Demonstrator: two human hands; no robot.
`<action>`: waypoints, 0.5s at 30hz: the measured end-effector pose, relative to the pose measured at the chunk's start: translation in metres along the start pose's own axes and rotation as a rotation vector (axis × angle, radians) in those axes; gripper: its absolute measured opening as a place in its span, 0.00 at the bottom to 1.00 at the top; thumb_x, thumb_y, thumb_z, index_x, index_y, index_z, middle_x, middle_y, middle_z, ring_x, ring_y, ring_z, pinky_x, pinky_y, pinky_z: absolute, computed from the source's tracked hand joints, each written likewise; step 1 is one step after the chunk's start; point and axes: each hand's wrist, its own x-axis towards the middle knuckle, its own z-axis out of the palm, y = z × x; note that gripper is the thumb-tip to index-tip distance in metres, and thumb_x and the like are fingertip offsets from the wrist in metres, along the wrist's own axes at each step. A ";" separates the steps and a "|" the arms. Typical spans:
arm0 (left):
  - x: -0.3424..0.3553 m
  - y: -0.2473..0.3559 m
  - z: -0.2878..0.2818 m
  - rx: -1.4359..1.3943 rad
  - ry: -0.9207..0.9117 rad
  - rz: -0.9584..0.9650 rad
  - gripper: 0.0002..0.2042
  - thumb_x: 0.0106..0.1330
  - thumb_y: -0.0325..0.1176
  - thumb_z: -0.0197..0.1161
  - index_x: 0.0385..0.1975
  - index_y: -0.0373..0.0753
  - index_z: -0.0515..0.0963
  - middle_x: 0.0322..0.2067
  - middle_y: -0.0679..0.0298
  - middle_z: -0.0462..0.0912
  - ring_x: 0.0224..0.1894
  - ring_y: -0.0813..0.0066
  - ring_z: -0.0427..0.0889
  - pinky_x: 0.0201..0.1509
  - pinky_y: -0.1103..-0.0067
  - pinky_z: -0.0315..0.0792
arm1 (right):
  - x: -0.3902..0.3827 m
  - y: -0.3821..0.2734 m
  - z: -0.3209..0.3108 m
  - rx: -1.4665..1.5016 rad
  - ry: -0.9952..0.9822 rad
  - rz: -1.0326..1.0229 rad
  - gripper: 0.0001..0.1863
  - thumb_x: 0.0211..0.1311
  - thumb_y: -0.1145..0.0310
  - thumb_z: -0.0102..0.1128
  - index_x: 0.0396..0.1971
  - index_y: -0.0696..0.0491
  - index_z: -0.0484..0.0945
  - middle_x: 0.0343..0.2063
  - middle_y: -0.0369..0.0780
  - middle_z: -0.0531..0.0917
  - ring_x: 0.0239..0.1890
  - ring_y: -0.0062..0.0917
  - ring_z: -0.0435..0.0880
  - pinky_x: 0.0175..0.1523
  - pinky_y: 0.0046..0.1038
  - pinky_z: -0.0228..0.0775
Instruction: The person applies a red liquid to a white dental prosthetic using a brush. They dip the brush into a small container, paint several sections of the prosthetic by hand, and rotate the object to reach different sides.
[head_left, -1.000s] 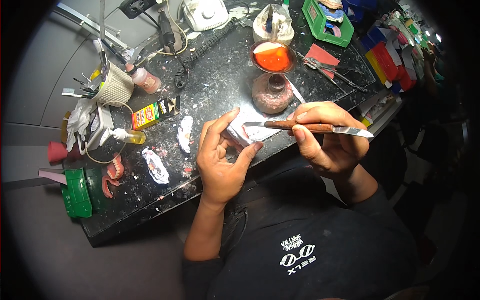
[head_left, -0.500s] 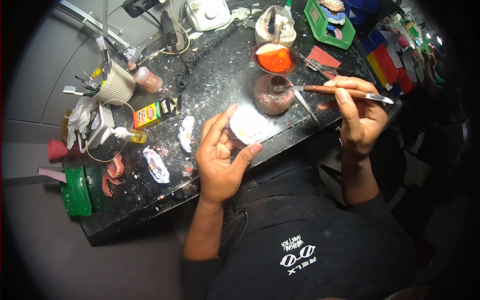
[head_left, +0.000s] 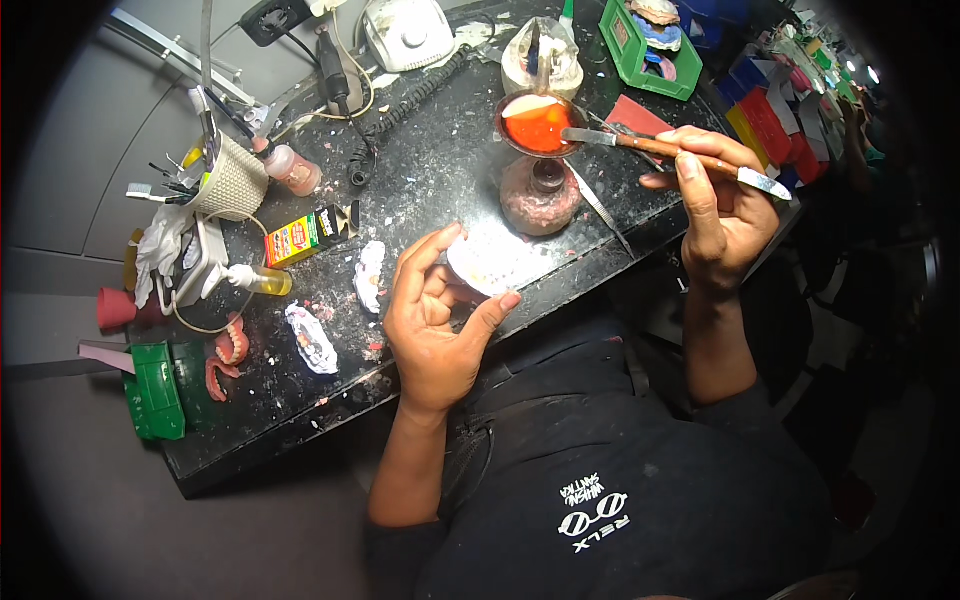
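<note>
My left hand is closed around the edge of a rounded white piece, perhaps plaster, washed out by bright light. In my right hand is a wax knife with a brown wooden handle, gripped between thumb and fingers. Its metal blade reaches left to the right rim of a small round pan of glossy red-orange liquid, likely melted wax; I cannot tell whether the tip dips in. Just in front of the pan stands a squat round spirit burner with a dark neck.
Tweezers lie right of the burner. A green bin holds dental models at the back. To the left are dentures, white plaster pieces, a small box, a pump bottle and a woven basket of tools.
The knife's blade has moved up and away from the burner's neck to the pan's rim. My left hand still holds the white piece, now tilted slightly differently.
</note>
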 end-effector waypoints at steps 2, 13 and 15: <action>0.001 -0.002 0.001 0.067 0.003 0.065 0.32 0.53 0.11 0.71 0.60 0.25 0.67 0.59 0.55 0.67 0.55 0.69 0.78 0.55 0.77 0.80 | 0.001 -0.001 0.000 -0.020 -0.017 0.014 0.09 0.65 0.83 0.56 0.44 0.67 0.75 0.40 0.49 0.83 0.39 0.31 0.88 0.38 0.26 0.86; 0.001 -0.001 0.002 0.250 -0.005 0.207 0.34 0.49 0.09 0.72 0.60 0.27 0.69 0.57 0.57 0.66 0.49 0.75 0.78 0.52 0.79 0.81 | -0.021 -0.040 0.027 0.121 -0.260 0.064 0.09 0.57 0.85 0.63 0.39 0.67 0.77 0.35 0.48 0.84 0.34 0.27 0.86 0.40 0.26 0.79; 0.001 -0.001 0.002 0.261 0.008 0.205 0.31 0.52 0.15 0.75 0.58 0.27 0.71 0.56 0.55 0.67 0.52 0.70 0.79 0.53 0.77 0.81 | -0.024 -0.036 0.031 0.102 -0.301 0.005 0.11 0.56 0.85 0.65 0.39 0.68 0.78 0.35 0.48 0.84 0.35 0.27 0.86 0.41 0.26 0.80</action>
